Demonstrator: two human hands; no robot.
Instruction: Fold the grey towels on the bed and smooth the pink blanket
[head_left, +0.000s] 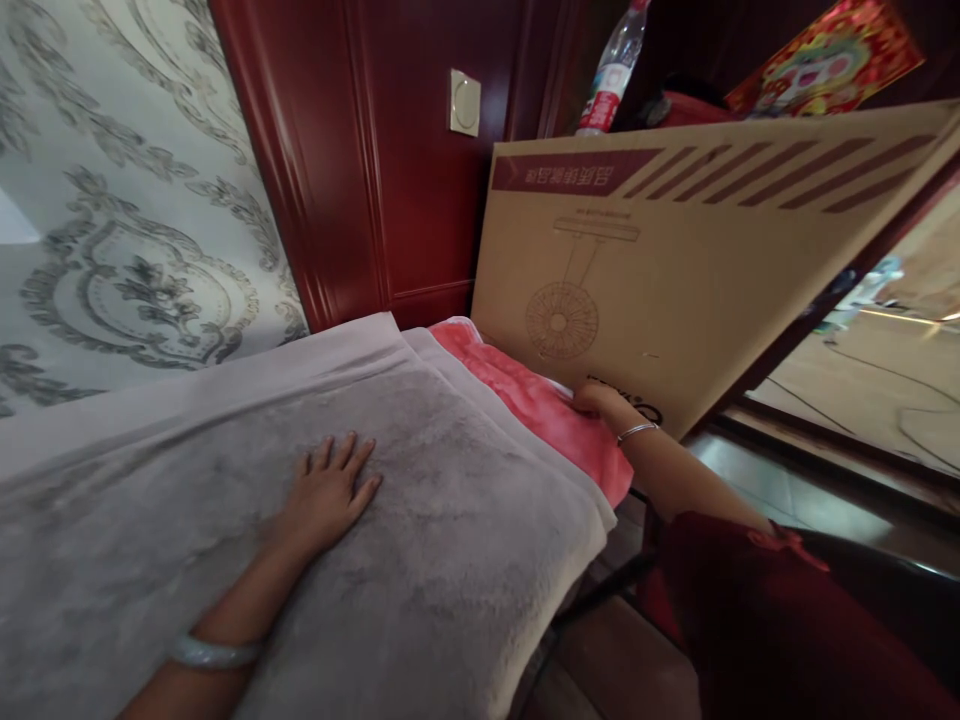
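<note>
My left hand [330,492] lies flat, fingers spread, on a grey plush blanket [442,540]. Its far side shows a paler border along the wall. From under the blanket's right edge a red-and-pink cloth [532,400] sticks out. My right hand [596,398] reaches to the outer edge of this cloth and closes on it, close against a cardboard box. The fingertips of that hand are partly hidden.
The large cardboard box [675,260], printed with a fan drawing, stands at the right. A plastic bottle [611,80] and a colourful red packet [832,65] are above it. Dark red panelling [420,200] with a round switch [465,103] rises behind; patterned wallpaper [150,200] covers the left.
</note>
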